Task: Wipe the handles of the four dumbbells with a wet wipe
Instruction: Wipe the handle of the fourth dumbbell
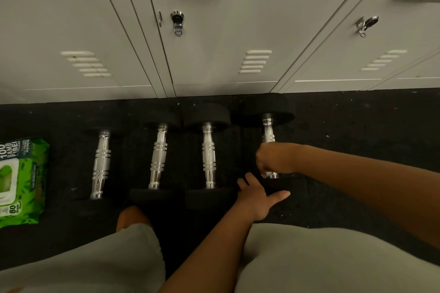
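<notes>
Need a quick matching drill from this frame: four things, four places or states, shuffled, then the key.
Things:
1. wipes pack
2. right hand
3. left hand
4. lockers

Places or states:
A. resting on the near weight of the rightmost dumbbell
B. standing behind the dumbbell row
C. on the floor, far left
D. wrapped around a chrome handle

Pairs: 1-C, 2-D, 3-A, 4-B
</notes>
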A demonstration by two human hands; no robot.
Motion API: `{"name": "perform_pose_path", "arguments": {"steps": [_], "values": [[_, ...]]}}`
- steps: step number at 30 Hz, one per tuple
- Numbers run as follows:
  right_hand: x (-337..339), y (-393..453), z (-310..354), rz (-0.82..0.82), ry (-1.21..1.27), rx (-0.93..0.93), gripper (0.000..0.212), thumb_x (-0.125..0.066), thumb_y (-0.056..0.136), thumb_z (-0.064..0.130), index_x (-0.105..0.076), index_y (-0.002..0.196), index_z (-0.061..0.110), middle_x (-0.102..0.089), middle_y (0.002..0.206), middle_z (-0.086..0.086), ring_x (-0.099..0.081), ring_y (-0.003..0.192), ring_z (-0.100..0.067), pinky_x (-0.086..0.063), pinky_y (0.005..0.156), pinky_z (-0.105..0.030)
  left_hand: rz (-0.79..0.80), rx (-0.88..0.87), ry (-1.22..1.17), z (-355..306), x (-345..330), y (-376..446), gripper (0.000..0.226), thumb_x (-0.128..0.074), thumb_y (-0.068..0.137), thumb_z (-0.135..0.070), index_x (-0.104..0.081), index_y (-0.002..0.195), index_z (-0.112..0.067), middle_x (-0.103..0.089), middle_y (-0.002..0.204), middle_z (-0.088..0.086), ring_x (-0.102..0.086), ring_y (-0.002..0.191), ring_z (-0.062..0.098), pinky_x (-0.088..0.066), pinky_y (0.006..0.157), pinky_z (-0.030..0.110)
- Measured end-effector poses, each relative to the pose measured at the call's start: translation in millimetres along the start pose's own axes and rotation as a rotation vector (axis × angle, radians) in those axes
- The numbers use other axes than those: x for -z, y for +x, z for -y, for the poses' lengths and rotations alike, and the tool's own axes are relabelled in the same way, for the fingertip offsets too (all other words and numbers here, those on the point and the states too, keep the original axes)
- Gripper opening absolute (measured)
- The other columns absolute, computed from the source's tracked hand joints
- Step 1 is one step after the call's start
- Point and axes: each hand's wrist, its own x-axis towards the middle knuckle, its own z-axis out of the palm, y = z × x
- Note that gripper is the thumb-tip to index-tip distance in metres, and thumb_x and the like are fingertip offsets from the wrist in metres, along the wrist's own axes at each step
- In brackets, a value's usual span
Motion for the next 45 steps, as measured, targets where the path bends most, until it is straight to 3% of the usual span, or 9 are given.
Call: {"name": "perform_pose_path", "arguments": {"steps": [4,10,14,17,26,31,36,41,45], "values": [[-6.9,-2.3,-3.6,-0.111,0.058,-0.009,0.032,-0.041,0.097,0.008,-0.064,0.119,0.013,-0.060,0.124,-0.004,-0.056,0.113,-0.019,-0.045,0.092,-0.025,-0.002,0.009,0.000,-1.3,-0.3,-0.7,0.109,-0.061,0.080,-0.061,0.008,0.151,-0.017,0.003,0.157,0.013,-0.020,0.142,0.033,-0.031,0.113,0.047],[-18.7,-20.6,-6.9,-0.077,0.356,-0.072,0.026,-0.045,0.098,0.023,-0.069,0.104,0.016,-0.063,0.106,0.000,-0.053,0.086,-0.004,-0.041,0.069,-0.013,-0.011,0.008,-0.005,-1.4,-0.1,-1.2,0.106,-0.062,0.080,-0.060,0.004,0.151,-0.018,-0.002,0.156,0.013,-0.022,0.141,0.033,-0.033,0.111,0.046],[-21.3,-29.8,-15.6,-0.083,0.454,-0.133,0.023,-0.052,0.092,0.015,-0.071,0.104,0.017,-0.065,0.113,0.000,-0.060,0.103,-0.011,-0.049,0.093,-0.029,-0.008,0.004,-0.014,-0.3,0.6,-0.4,0.105,-0.062,0.080,-0.059,0.003,0.151,-0.017,-0.002,0.156,0.012,-0.022,0.141,0.033,-0.033,0.112,0.046],[-32.6,-35.8,-11.4,-0.204,0.466,-0.143,0.024,-0.052,0.093,0.015,-0.068,0.110,0.018,-0.062,0.120,0.000,-0.056,0.112,-0.011,-0.043,0.099,-0.022,-0.016,0.011,-0.024,0.1,0.5,0.5,0.104,-0.063,0.080,-0.058,0.002,0.151,-0.017,-0.003,0.156,0.012,-0.024,0.141,0.032,-0.034,0.111,0.044],[-46.3,-32.4,-3.4,-0.438,0.377,-0.125,0.027,-0.052,0.094,0.019,-0.065,0.117,0.016,-0.057,0.123,-0.004,-0.054,0.115,-0.015,-0.046,0.096,-0.024,-0.019,0.025,-0.027,-1.5,-0.1,-0.9,0.106,-0.063,0.080,-0.058,0.005,0.151,-0.019,0.000,0.157,0.012,-0.023,0.141,0.033,-0.033,0.112,0.047],[-36.5,-35.0,-5.8,-0.279,0.385,-0.068,0.026,-0.051,0.094,0.019,-0.066,0.116,0.019,-0.057,0.126,-0.001,-0.052,0.119,-0.013,-0.042,0.101,-0.023,-0.008,0.027,-0.028,-2.9,1.7,-1.7,0.108,-0.063,0.080,-0.058,0.007,0.152,-0.019,0.001,0.157,0.013,-0.022,0.141,0.034,-0.032,0.112,0.047],[-35.3,-39.3,-20.1,-0.423,0.411,-0.177,0.019,-0.060,0.089,0.015,-0.072,0.103,0.016,-0.065,0.115,-0.002,-0.060,0.110,-0.015,-0.047,0.096,-0.025,-0.013,0.004,-0.040,-2.4,1.9,-3.1,0.106,-0.064,0.081,-0.056,0.004,0.151,-0.014,-0.004,0.155,0.013,-0.026,0.139,0.034,-0.032,0.110,0.045],[-46.4,-39.9,-6.3,-0.370,0.384,-0.099,0.018,-0.059,0.089,0.015,-0.074,0.099,0.015,-0.068,0.106,-0.004,-0.063,0.100,-0.018,-0.051,0.089,-0.030,-0.020,0.012,-0.019,-4.1,2.5,-3.5,0.105,-0.063,0.082,-0.055,0.003,0.150,-0.012,-0.005,0.154,0.013,-0.025,0.139,0.033,-0.031,0.109,0.044],[-45.8,-39.2,-9.0,-0.505,0.464,-0.161,0.017,-0.063,0.087,0.015,-0.074,0.100,0.014,-0.068,0.107,-0.006,-0.065,0.099,-0.019,-0.053,0.086,-0.030,-0.023,0.020,-0.028,-4.2,1.1,-2.3,0.105,-0.064,0.081,-0.055,0.004,0.150,-0.013,-0.004,0.154,0.013,-0.024,0.139,0.034,-0.031,0.109,0.045]]}}
